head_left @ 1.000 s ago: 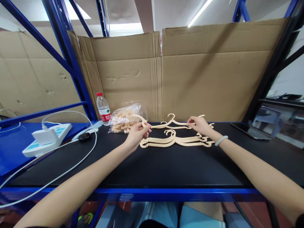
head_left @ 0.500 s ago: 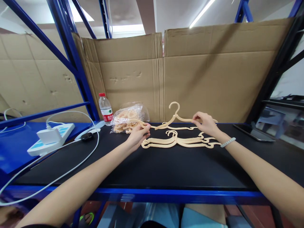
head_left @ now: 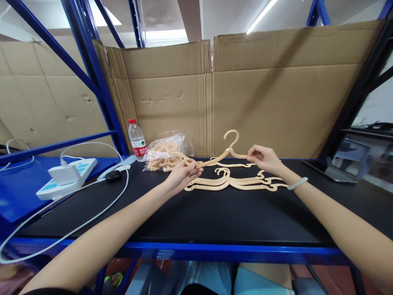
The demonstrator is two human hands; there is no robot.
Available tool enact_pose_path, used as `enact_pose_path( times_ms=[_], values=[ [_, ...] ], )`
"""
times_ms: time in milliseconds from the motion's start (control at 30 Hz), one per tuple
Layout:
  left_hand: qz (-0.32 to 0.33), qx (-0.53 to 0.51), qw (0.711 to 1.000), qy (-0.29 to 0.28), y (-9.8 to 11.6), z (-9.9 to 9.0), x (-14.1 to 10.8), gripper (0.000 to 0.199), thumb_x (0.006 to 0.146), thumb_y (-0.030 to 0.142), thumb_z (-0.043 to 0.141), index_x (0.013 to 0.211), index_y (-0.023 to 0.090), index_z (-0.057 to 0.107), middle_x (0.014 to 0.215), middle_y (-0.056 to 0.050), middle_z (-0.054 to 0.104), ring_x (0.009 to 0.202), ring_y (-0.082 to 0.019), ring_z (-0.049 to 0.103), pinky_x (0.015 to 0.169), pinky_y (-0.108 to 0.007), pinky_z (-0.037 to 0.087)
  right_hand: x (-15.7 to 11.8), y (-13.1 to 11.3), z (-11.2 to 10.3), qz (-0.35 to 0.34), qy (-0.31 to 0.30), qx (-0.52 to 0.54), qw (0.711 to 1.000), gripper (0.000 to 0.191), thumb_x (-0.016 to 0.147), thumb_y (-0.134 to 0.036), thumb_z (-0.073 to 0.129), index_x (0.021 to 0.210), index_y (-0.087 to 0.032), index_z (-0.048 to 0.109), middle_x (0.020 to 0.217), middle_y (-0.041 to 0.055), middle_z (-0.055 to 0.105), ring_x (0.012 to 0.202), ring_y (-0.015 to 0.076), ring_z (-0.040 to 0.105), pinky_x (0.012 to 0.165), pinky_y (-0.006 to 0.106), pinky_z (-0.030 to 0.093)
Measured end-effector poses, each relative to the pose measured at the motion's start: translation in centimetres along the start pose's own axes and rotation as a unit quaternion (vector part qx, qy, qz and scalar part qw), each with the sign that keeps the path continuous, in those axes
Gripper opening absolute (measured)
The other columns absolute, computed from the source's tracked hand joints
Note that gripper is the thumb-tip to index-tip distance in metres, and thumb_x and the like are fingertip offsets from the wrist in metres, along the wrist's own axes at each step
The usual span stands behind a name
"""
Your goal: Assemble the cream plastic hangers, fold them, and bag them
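A cream plastic clothes hanger (head_left: 229, 150) is raised off the table, its hook upward and leaning right. My left hand (head_left: 181, 176) is closed round the hanger's left arm, and a curved cream end sticks out past the fingers to the left. On the other side my right hand (head_left: 265, 159) pinches the right arm between thumb and fingertips. Several similar hangers (head_left: 215, 185) lie overlapped flat on the table just in front, hooks pointing away from me. Another hanger (head_left: 235, 165) lies behind them, partly hidden by the raised one.
A clear bag (head_left: 168, 149) of cream plastic parts lies beside a water bottle (head_left: 137, 141) at the back left. A power strip (head_left: 87, 166) with a white cable is further left. A dark tablet-like slab (head_left: 328, 171) lies right. Cardboard (head_left: 276, 98) walls the table's (head_left: 215, 217) back.
My left hand has shifted slightly right and now meets the hanger's left arm. The hook has swung a little right; my right hand has barely moved.
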State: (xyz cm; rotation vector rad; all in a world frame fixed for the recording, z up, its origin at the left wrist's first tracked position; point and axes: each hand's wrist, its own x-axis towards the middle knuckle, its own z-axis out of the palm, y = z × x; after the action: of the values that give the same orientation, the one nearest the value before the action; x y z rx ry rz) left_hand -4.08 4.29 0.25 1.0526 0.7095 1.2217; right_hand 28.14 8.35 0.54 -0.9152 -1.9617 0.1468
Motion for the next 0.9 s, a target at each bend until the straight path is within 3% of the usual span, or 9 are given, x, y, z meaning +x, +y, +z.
enact_pose_path(
  times_ms=[567,900],
  values=[
    [-0.016,-0.078,0.996,0.029,0.66,0.6,-0.19,0.024,0.084,0.001,0.048,0.064,0.013,0.052,0.081,-0.008,0.066,0.064,-0.012,0.065,0.066,-0.023,0.056,-0.04,0.24,-0.43,-0.04,0.016,-0.059,0.997,0.01,0.077,-0.026,0.059,0.072,-0.02,0.055,0.072,0.0024,0.06,0.068,0.0175,0.055,0.067,0.031,0.043],
    [-0.022,-0.087,0.996,0.015,0.73,0.65,-0.17,0.026,0.084,0.001,0.047,0.061,0.012,0.052,0.078,-0.008,0.064,0.058,-0.011,0.063,0.061,-0.022,0.056,-0.05,0.07,-0.48,-0.032,0.014,-0.053,0.998,0.011,0.078,-0.027,0.06,0.073,-0.019,0.055,0.072,0.0026,0.059,0.066,0.0169,0.054,0.065,0.031,0.041]
  ],
)
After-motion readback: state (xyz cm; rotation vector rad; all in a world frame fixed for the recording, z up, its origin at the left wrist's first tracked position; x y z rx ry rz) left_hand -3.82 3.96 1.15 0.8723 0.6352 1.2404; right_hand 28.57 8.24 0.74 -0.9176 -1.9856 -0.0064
